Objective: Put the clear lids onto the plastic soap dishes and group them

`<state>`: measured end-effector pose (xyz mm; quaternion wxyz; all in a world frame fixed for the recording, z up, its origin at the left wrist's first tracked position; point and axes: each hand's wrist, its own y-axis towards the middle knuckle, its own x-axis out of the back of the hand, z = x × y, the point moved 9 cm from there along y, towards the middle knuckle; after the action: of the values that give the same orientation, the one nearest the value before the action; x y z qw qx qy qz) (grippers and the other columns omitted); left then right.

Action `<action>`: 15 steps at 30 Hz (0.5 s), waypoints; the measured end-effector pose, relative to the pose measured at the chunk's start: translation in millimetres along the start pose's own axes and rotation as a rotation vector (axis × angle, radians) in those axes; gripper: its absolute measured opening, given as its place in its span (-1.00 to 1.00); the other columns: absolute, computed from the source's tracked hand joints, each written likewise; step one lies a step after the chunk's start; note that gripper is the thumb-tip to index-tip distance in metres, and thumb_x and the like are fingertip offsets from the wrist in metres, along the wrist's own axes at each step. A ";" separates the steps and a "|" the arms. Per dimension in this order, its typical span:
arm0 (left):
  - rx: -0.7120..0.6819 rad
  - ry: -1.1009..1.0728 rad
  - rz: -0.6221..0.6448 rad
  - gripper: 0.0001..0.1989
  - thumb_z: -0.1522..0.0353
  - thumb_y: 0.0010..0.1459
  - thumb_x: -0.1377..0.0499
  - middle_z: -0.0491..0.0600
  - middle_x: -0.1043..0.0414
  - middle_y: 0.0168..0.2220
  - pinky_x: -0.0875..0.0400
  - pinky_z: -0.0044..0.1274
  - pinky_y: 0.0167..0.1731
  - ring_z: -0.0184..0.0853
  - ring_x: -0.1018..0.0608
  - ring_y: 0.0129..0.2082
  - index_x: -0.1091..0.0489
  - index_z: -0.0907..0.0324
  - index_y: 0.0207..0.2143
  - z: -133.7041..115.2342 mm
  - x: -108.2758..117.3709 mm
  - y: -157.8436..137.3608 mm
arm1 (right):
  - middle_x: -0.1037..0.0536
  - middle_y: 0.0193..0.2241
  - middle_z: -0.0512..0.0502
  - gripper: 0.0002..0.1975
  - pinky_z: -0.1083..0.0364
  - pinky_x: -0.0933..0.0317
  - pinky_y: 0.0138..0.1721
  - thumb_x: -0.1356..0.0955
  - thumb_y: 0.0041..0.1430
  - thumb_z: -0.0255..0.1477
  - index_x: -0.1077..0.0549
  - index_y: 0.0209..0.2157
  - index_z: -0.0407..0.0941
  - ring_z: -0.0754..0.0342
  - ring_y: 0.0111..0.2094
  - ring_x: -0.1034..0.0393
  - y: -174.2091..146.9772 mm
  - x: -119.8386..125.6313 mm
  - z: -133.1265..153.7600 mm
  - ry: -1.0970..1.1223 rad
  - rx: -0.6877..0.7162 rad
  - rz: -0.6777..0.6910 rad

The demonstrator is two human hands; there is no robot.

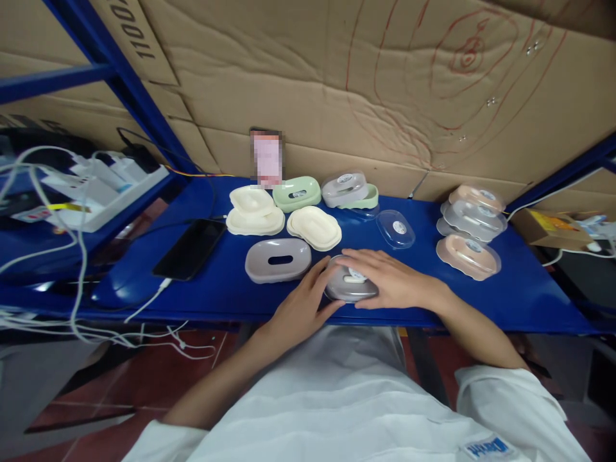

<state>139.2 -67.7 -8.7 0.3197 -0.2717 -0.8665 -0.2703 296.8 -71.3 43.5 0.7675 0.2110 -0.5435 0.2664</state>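
Note:
Near the front edge of the blue table sits a grey soap dish with a clear lid point(350, 292). My left hand point(308, 305) presses on its left side, thumb along the front and fingers at the back. From the right, my right hand point(387, 279) grips the lid with its fingers curled over the top. A round label on the lid is partly covered by my fingers. Just left of my hands is an open grey soap dish base point(278, 261) with an oval slot. Behind it are cream oval pieces point(315, 228), stacked and overlapping.
A loose clear lid point(395, 230) lies behind my right hand. Green point(297, 194) and grey dishes stand at the back. Lidded pink dishes point(466, 255) are stacked at right. A black phone point(190, 250) with a cable lies at left, near a white power strip point(120, 199).

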 end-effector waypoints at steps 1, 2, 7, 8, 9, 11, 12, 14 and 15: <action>0.011 0.000 -0.005 -0.25 0.19 0.47 -0.21 0.18 0.00 0.57 -0.37 -0.09 0.41 0.00 -0.22 0.54 0.08 -0.07 0.54 0.7 0.7 -0.2 | -0.28 0.48 -0.17 -0.01 -0.28 -0.26 0.38 -0.54 0.20 -0.02 -0.11 0.54 0.16 -0.28 0.44 -0.26 0.0 5.6 -1.4 -0.004 -0.005 -0.032; 0.023 0.001 -0.010 -0.24 0.19 0.47 -0.21 0.18 0.05 0.58 -0.38 -0.10 0.40 0.01 -0.19 0.55 0.10 -0.08 0.54 1.3 1.6 -0.3 | -0.34 0.45 -0.18 -0.04 -0.28 -0.30 0.35 -0.56 0.17 -0.04 -0.18 0.50 0.14 -0.30 0.41 -0.31 -1.4 15.9 -7.5 -0.009 -0.013 -0.081; 0.040 0.000 0.012 -0.27 0.22 0.46 -0.21 0.13 0.03 0.59 -0.44 -0.14 0.37 -0.01 -0.23 0.54 0.05 -0.10 0.54 -2.4 3.7 0.5 | -0.41 0.37 -0.30 -0.14 -0.42 -0.24 0.31 -0.53 0.15 -0.02 -0.28 0.39 0.01 -0.48 0.34 -0.33 -23.8 95.4 -104.6 -0.219 -0.341 -0.403; 0.045 0.004 0.026 -0.29 0.23 0.46 -0.20 0.12 0.01 0.58 -0.45 -0.14 0.37 -0.02 -0.26 0.53 0.02 -0.10 0.53 -3.0 3.2 0.8 | -0.40 0.36 -0.38 -0.13 -0.46 -0.21 0.29 -0.51 0.17 -0.01 -0.26 0.39 -0.04 -0.53 0.33 -0.31 -27.3 106.2 -131.0 -0.286 -0.459 -0.411; 0.050 0.010 0.036 -0.31 0.23 0.46 -0.20 0.12 0.00 0.58 -0.45 -0.14 0.36 -0.02 -0.28 0.52 0.00 -0.10 0.52 -3.4 3.0 0.9 | -0.39 0.34 -0.47 -0.11 -0.50 -0.18 0.28 -0.49 0.18 0.00 -0.24 0.40 -0.10 -0.58 0.33 -0.30 -28.8 112.9 -156.9 -0.346 -0.572 -0.383; 0.056 0.024 0.045 -0.33 0.24 0.46 -0.20 0.12 -0.02 0.57 -0.46 -0.14 0.36 -0.02 -0.30 0.51 -0.04 -0.08 0.51 -3.7 3.0 0.9 | -0.40 0.30 -0.60 -0.07 -0.52 -0.15 0.25 -0.49 0.17 0.01 -0.23 0.39 -0.21 -0.64 0.31 -0.29 -24.9 116.5 -201.9 -0.422 -0.738 -0.270; 0.055 0.032 0.046 -0.33 0.23 0.46 -0.20 0.13 -0.03 0.57 -0.46 -0.13 0.36 -0.02 -0.31 0.50 -0.05 -0.06 0.51 -3.6 2.9 0.8 | -0.39 0.30 -0.64 -0.05 -0.51 -0.14 0.25 -0.49 0.16 0.02 -0.23 0.38 -0.24 -0.65 0.30 -0.29 -20.2 115.4 -219.5 -0.439 -0.782 -0.217; 0.051 0.053 0.051 -0.35 0.22 0.47 -0.19 0.14 -0.05 0.56 -0.47 -0.13 0.35 -0.02 -0.31 0.50 -0.08 -0.04 0.50 -2.9 2.0 0.0 | -0.39 0.30 -0.65 -0.03 -0.48 -0.15 0.24 -0.50 0.14 0.05 -0.24 0.37 -0.26 -0.62 0.27 -0.32 -9.2 109.7 -245.3 -0.434 -0.815 -0.135; 0.043 0.066 0.056 -0.36 0.22 0.47 -0.19 0.14 -0.07 0.55 -0.47 -0.13 0.35 -0.02 -0.32 0.50 -0.09 -0.03 0.50 -2.6 1.0 -0.4 | -0.41 0.28 -0.64 -0.04 -0.46 -0.16 0.23 -0.49 0.14 0.06 -0.25 0.36 -0.26 -0.59 0.25 -0.35 -4.2 106.8 -253.5 -0.419 -0.810 -0.118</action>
<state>139.3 -69.4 -6.4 0.3612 -0.2800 -0.8533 -0.2511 511.0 100.2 63.3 0.6756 -0.0263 -0.7343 -0.0599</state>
